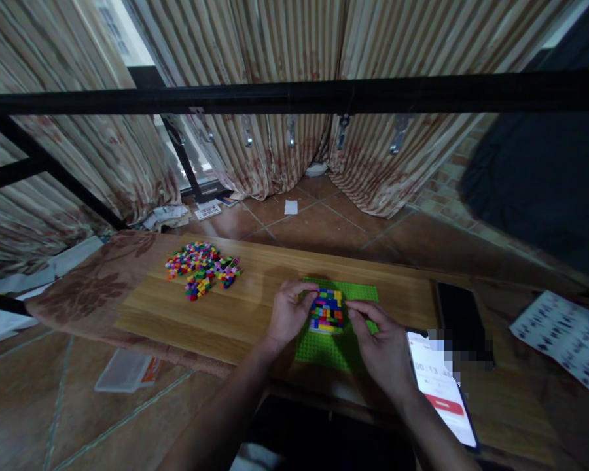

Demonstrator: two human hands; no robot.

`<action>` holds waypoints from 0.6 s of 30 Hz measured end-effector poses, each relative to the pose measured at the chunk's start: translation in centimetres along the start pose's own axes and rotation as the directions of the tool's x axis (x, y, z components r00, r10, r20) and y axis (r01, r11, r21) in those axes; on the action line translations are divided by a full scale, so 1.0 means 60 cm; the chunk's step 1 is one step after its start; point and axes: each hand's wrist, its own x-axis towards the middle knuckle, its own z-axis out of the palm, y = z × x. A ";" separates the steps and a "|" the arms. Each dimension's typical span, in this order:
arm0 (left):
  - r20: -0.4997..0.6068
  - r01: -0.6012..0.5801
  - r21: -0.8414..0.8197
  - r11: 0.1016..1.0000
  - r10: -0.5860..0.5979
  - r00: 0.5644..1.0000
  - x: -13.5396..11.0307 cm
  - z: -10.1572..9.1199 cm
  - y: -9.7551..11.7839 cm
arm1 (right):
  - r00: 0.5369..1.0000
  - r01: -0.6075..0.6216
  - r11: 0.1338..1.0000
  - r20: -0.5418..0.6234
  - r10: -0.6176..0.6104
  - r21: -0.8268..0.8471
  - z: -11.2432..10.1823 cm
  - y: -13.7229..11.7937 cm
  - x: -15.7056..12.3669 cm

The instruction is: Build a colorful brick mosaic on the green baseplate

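Note:
A green baseplate point(324, 350) lies on the wooden table point(216, 317) in front of me. On it stands a multicoloured block of small bricks point(326, 309). My left hand point(287, 313) curls against the block's left side, fingers closed on its edge. My right hand point(380, 337) is at the block's right side, its fingertips pinched near the block's right edge. Whether a loose brick is between those fingertips is too small to tell. A pile of loose coloured bricks point(201, 267) lies far to the left on the table.
A lit phone point(444, 389) showing a timer lies right of my right hand, with a dark phone point(461, 314) behind it. A printed sheet point(567, 340) is at far right. A black frame bar point(294, 97) crosses above; curtains hang behind. A plastic box point(125, 369) lies on the floor.

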 end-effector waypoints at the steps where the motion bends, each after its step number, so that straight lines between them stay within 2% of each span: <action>1: 0.011 -0.014 0.016 1.000 0.014 1.000 0.000 -0.001 0.001 | 1.000 0.003 1.000 -0.004 -0.003 0.003 0.002 0.000 0.006; 7: 0.065 -0.089 0.089 0.992 0.083 0.994 -0.003 -0.002 0.004 | 1.000 0.011 1.000 -0.009 -0.011 0.002 0.013 0.009 0.034; 14: 0.034 -0.136 0.063 0.989 0.134 0.990 -0.010 0.004 -0.008 | 0.997 0.045 0.999 0.062 -0.044 -0.024 0.036 0.027 0.066; 18: 0.022 -0.123 0.037 0.992 0.123 0.992 -0.012 0.008 -0.014 | 0.992 0.045 0.999 0.116 -0.043 -0.011 0.053 0.039 0.084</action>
